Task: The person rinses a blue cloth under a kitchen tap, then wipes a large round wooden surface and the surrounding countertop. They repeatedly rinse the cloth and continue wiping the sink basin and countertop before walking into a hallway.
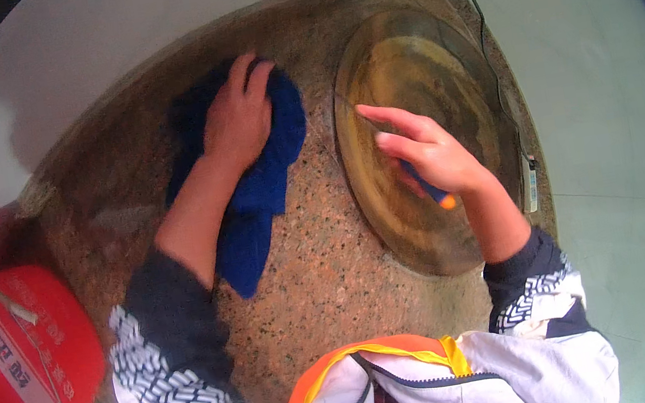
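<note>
My left hand [240, 122] lies over a dark blue cloth [248, 238] on a speckled brown granite counter [332, 259]. Its visible fingers stretch out and apart across the cloth's far part; the thumb side is hidden. My right hand [428, 147] is closed round a slim tool with a blue handle and orange end [425, 185]. A thin dark shaft shows beyond the forefinger, pointing away and left; whether it is a screwdriver or a small knife I cannot tell. Below this hand is a glossy oval basin or panel [402, 223], banded in brown and yellow.
A red bucket-like container [35, 357] with a pale printed band stands at the left, near my forearm. Along the right edge of the counter runs a black cord [484, 32], near a small white label [532, 189]. A pale wall [142, 19] rises behind the counter.
</note>
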